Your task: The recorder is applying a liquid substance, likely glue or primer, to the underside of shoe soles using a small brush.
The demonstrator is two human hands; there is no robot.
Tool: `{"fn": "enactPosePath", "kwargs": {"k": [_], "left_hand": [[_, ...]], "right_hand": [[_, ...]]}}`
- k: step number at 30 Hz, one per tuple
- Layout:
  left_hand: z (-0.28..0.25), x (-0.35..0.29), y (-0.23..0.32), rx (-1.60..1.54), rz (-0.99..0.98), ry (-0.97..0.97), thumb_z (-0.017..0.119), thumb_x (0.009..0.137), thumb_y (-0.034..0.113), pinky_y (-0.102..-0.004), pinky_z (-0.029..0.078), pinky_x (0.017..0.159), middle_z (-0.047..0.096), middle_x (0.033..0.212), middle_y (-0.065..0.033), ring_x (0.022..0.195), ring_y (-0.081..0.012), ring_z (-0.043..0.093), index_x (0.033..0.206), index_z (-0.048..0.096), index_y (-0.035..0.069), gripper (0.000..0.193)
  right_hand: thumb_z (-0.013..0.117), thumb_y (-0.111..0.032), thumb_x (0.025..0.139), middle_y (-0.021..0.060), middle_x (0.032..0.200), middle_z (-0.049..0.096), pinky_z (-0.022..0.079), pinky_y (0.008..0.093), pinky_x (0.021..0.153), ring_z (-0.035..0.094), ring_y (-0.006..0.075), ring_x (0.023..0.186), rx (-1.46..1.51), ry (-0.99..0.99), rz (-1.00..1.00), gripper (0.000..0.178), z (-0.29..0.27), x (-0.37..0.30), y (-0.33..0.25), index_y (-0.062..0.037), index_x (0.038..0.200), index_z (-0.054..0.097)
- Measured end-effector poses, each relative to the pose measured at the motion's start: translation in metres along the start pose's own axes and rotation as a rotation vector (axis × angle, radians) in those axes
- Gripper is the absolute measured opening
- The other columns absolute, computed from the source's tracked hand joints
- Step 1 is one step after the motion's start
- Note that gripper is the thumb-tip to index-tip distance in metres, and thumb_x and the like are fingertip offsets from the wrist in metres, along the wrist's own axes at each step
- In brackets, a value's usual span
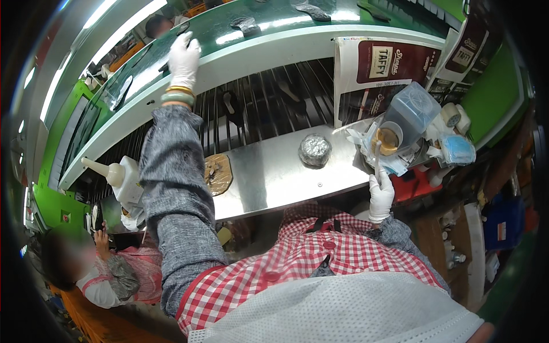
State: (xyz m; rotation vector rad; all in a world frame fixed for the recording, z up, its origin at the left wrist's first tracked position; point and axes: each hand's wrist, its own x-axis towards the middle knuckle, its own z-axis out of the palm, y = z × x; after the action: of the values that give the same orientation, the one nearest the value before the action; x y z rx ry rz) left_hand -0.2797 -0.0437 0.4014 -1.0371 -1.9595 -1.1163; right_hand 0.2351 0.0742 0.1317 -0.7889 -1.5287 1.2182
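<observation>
My left hand [183, 62], in a white glove, reaches over the green conveyor belt [214, 48] at the far left. Its fingers are stretched out, and dark bits, probably of a black shoe sole, show beyond the fingertips and beside the palm; whether they touch is hidden. My right hand [381, 199], also gloved, closes around the pale handle of a brush [377, 153]. The brush's far end is in a cup of yellowish liquid [387, 139], which hides its tip. Further black soles [246, 25] lie on the belt.
Below the belt runs a rack of dark bars [260, 111] with soles among them. A metal ledge [274, 191] carries a foil-wrapped lump [314, 151] and a brown pad [218, 174]. A white spout bottle [123, 180], clear plastic container [414, 106] and cardboard [357, 86] flank it. Another person [123, 274] sits left.
</observation>
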Motion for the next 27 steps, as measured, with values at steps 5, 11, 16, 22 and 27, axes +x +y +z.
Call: {"fn": "enactPosePath", "kwargs": {"k": [5,11,16,22,27], "left_hand": [[-0.047,0.046,-0.126,0.835,-0.507,-0.38,0.052,0.088,0.052,-0.0481,0.026,0.112,0.036,0.15,-0.0162,0.138,-0.0358,0.033,0.139,0.048,0.019,0.061],[-0.008,0.075,-0.135,0.818,-0.442,-0.705,0.04,0.095,0.052,-0.0464,0.018,0.114,0.047,0.141,-0.0166,0.134,-0.0354,0.04,0.139,0.048,0.014,0.059],[-0.018,0.065,-0.135,0.848,-0.422,-0.651,0.044,0.093,0.05,-0.0425,0.034,0.107,0.056,0.133,-0.0173,0.126,-0.0342,0.05,0.129,0.059,0.011,0.055],[-0.042,0.011,-0.131,-0.031,-0.281,0.058,0.06,0.09,0.038,-0.0326,0.043,0.098,0.06,0.127,-0.0178,0.114,-0.027,0.059,0.125,0.06,0.0,0.051],[0.002,-0.144,0.055,-0.713,-0.16,-0.032,0.061,0.092,0.011,-0.0263,0.044,0.095,0.061,0.118,-0.0079,0.105,-0.0156,0.059,0.132,0.052,-0.003,0.043]], "right_hand": [[0.054,0.001,0.092,0.0093,0.125,0.059,0.038,0.0252,0.099,0.054,0.0146,0.114,0.055,-0.04,0.068,0.04,0.027,0.007,-0.007,0.0065,0.132,0.05],[0.053,0.0,0.092,0.0095,0.124,0.06,0.039,0.026,0.099,0.054,0.0145,0.113,-0.023,-0.036,0.075,0.039,0.044,0.015,-0.018,0.0056,0.13,0.053],[0.055,-0.003,0.092,0.0103,0.12,0.062,0.041,0.0266,0.096,0.056,0.0147,0.11,0.067,-0.014,0.098,0.037,0.026,-0.001,-0.009,0.0051,0.128,0.055],[0.056,-0.007,0.093,0.0094,0.114,0.063,0.042,0.0254,0.092,0.056,0.0141,0.104,-0.033,-0.025,0.137,0.035,0.007,-0.005,-0.01,0.0064,0.126,0.055],[0.05,-0.007,0.096,-0.0019,0.091,0.059,0.041,0.0197,0.071,0.049,0.0052,0.079,-0.186,-0.112,0.147,0.033,-0.014,0.037,-0.02,-0.0016,0.127,0.058]]}}
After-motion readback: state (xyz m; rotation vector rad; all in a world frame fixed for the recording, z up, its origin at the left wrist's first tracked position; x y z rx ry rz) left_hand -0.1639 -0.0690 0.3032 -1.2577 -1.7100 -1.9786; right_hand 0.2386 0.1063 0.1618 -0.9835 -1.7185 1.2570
